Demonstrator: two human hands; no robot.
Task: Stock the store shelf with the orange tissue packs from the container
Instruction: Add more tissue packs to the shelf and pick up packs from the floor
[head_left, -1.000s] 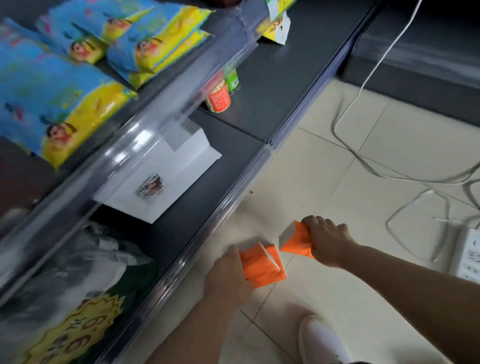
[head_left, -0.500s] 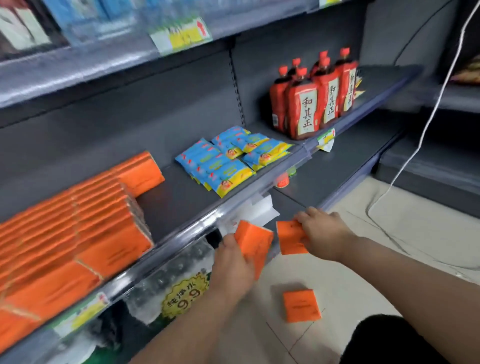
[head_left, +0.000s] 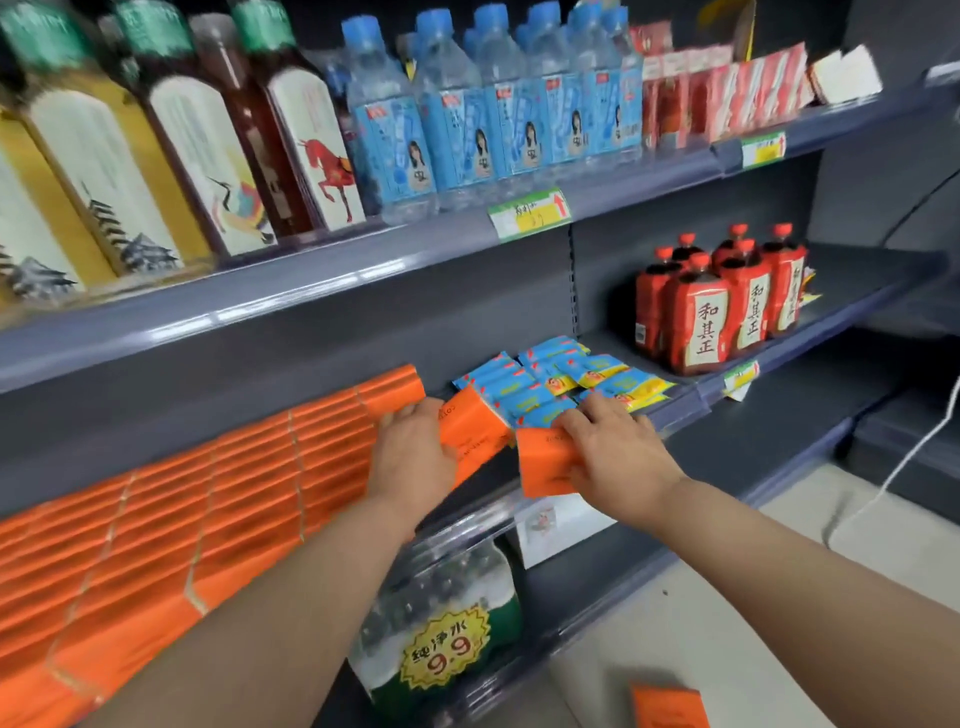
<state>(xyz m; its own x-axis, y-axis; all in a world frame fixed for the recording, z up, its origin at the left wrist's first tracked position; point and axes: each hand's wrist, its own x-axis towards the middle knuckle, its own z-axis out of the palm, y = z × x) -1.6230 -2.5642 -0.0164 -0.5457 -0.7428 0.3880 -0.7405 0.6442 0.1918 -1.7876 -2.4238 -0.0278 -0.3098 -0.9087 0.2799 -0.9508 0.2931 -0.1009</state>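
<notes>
Two orange packs are up at the middle shelf (head_left: 852, 283), one in each hand. The left hand (head_left: 415, 460) has its fingers curled over the left pack (head_left: 475, 431), which is tilted with its far end close against the end of the orange row (head_left: 182, 519). Held that way, it looks ready to slide in as the next in line, so that the row grows rightward toward the blue sachets (head_left: 563, 376). The right hand (head_left: 618, 452) has its fingers wrapped round one end of the right pack (head_left: 545, 462) and holds it at the shelf lip just beside the first, probably waiting its turn. The row itself is packed tight, pack against pack, which I judge saves room and keeps it from toppling. A floor pack (head_left: 670, 706) lies at the bottom edge of view, well apart from both hands and not yet shelved. The container is not in view. The shelf is dark grey metal with a clear price rail along its front. The sachets lie flat in a loose heap, and red bottles (head_left: 717, 317) stand to their right. Water bottles (head_left: 493, 119) line the shelf above, and a wrapped bale (head_left: 441, 623) with a 9.9 sticker sits below. The floor (head_left: 727, 597) is pale tile, with a white cable (head_left: 909, 452) trailing down at the right.
</notes>
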